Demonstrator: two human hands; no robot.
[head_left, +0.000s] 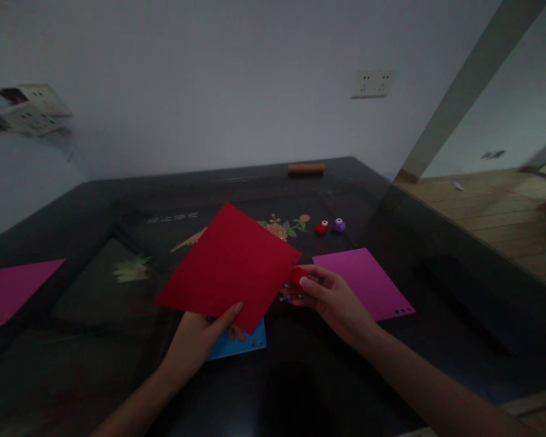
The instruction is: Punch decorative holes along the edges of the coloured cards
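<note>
Head view. The left hand (200, 340) pinches the near edge of a red sheet of paper (230, 267), thumb on top and the other fingers underneath, and holds it tilted above the dark table (437, 243). The right hand (332, 297) is clenched around a small red punch (297, 277), set at the sheet's right corner just beside the thumb tip; that corner already shows 2 or 3 small holes.

What could go wrong, as a judgement: the sheet is gripped at only 1 edge, so the far end may sag or swing as the punch presses, and the next hole could land off line or tear into the holes beside it. The corner could also slip out of the punch's slot if the left hand tilts the paper further. The light is dim, so judging the spacing looks hard.

Relative to the fingers, the red sheet spreads up and away from the left thumb, and its right corner meets the punch at the right fingertips. A blue sheet (239, 346) lies flat directly under the left fingers. A pink sheet (368, 282), with holes along its near edge, lies just beyond the right hand. 2 more punches, 1 red (321, 227) and 1 purple (339, 225), sit well beyond the right hand.
</note>
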